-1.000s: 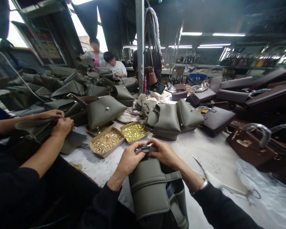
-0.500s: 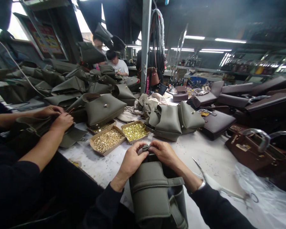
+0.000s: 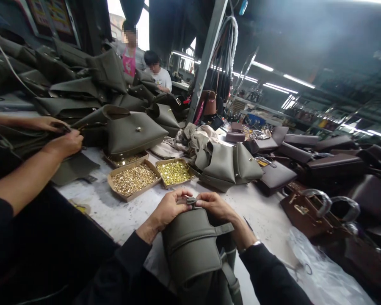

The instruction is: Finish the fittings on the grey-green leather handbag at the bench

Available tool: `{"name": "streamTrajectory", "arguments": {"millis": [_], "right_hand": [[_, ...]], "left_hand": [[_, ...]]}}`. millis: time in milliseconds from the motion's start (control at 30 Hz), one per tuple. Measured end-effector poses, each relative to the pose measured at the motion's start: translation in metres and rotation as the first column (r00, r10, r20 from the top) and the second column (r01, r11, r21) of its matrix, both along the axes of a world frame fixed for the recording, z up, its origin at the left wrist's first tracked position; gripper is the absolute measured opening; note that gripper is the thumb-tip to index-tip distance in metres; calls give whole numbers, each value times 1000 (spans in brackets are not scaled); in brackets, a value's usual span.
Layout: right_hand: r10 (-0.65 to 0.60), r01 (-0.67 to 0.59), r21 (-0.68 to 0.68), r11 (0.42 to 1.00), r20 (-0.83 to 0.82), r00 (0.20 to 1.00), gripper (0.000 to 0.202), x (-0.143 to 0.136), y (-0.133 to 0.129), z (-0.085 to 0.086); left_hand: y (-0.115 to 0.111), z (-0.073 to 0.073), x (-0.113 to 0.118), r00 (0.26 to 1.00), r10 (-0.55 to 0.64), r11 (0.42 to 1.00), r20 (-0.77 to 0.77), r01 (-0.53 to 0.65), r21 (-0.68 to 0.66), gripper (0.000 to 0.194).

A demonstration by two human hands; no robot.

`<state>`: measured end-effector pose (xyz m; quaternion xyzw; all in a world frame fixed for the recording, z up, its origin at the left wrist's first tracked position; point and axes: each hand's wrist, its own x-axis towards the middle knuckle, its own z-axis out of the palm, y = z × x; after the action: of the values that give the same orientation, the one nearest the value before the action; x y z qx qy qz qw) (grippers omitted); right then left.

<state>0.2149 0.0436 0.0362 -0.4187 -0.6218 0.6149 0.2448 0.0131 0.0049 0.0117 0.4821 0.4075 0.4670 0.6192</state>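
Observation:
An olive-grey leather handbag point(image 3: 193, 245) lies in front of me with its stitched flap facing up and a side strap point(image 3: 230, 275) hanging at its right. At the bag's far end, my left hand point(image 3: 169, 207) pinches a small folded leather piece point(image 3: 191, 201) between thumb and fingers. My right hand point(image 3: 214, 205) grips the same piece from the other side, its fingertips almost meeting the left ones. Whether a small metal part is between the fingers cannot be made out. Just beyond the hands lie a box of gold-coloured studs point(image 3: 135, 179) and a box of yellowish metal pieces point(image 3: 174, 173).
A co-worker's hands point(image 3: 65, 137) hold another olive bag at the left. Olive bags point(image 3: 136, 131) are heaped behind the boxes. Brown handbags point(image 3: 307, 214) and clear plastic wrap point(image 3: 320, 262) lie at the right. A metal post point(image 3: 206, 63) rises beyond the table.
The view has tilted and shifted, so the bag and both hands appear slightly further left. Both hands still grip the folded piece. The co-worker's hands appear lower left.

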Motion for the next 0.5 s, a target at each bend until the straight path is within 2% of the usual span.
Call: {"name": "streamTrajectory", "arguments": {"millis": [167, 300, 400, 500], "right_hand": [[-12, -8, -181, 984, -108, 994, 47, -2, 4, -15], [-34, -14, -270, 963, -174, 984, 43, -5, 8, -30], [-61, -7, -318, 948, -203, 977, 47, -7, 12, -40], [-100, 21, -335, 942, -220, 970, 50, -8, 15, -48]], "left_hand": [[2, -16, -6, 979, -67, 994, 193, 82, -71, 46], [4, -23, -9, 961, -101, 989, 258, 126, -81, 41], [6, -21, -7, 975, -96, 994, 202, 104, -29, 34], [5, -16, -4, 997, -49, 997, 55, 45, 69, 26]]}}
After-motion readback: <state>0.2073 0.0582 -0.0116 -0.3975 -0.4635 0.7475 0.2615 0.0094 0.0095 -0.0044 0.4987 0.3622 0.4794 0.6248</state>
